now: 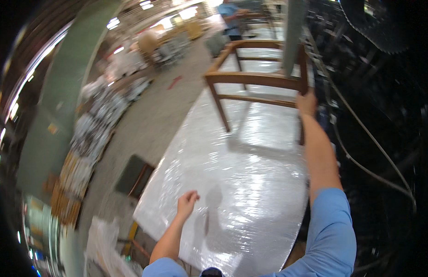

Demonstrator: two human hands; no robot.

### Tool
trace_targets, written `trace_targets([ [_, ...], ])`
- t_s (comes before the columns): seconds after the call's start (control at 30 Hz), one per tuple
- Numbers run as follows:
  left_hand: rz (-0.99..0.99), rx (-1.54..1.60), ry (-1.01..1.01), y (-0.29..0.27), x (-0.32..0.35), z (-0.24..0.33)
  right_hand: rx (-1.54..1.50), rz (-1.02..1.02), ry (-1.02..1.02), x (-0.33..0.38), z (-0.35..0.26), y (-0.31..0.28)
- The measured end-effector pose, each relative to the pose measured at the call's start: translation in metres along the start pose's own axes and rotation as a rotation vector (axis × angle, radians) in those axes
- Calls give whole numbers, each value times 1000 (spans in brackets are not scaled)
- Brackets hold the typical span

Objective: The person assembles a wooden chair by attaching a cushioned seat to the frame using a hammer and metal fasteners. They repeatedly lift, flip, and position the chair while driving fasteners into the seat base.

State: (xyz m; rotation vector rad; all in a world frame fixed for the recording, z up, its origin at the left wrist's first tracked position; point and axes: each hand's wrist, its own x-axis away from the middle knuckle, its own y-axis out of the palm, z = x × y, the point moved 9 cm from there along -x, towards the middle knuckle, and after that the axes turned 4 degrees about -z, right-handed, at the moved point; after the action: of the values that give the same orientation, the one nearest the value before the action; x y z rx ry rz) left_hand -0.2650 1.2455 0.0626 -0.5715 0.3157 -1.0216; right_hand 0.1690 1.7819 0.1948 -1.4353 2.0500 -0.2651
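Your right fingers (pixel 306 102) grip the chair frame (pixel 258 78); your left hand (pixel 187 201) hangs loosely curled, empty. Shiny wrap covers the table (pixel 241 171). Stacked goods (pixel 91 134) line the workshop floor (pixel 149 124).

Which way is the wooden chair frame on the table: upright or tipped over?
Upright. The chair frame stands on its legs on the wrapped table, with the right hand gripping it.

Smooth brown wooden chair frame (pixel 255 78) on glossy plastic-wrapped table (pixel 241 184).
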Motion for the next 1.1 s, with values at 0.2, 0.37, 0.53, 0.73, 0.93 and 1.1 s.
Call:
trace_targets([
  [0.2,340,-107,-448,-109,355,-27,-11,70,-132,7,55,12],
  [0.37,558,-51,-927,-83,646,-127,-380,-215,-172,234,117,73],
  [0.53,340,342,-1281,59,833,-175,-699,-1520,77,748,24,-5],
  [0.73,455,853,-1006,164,972,-250,113,-2648,-290,1084,-15,-218],
  [0.93,1014,834,-1301,145,1177,-241,316,-2604,-314,1169,-61,-269],
  [1.1,1585,913,-1393,135,1331,-172,61,-2544,-143,1236,-121,-269],
])
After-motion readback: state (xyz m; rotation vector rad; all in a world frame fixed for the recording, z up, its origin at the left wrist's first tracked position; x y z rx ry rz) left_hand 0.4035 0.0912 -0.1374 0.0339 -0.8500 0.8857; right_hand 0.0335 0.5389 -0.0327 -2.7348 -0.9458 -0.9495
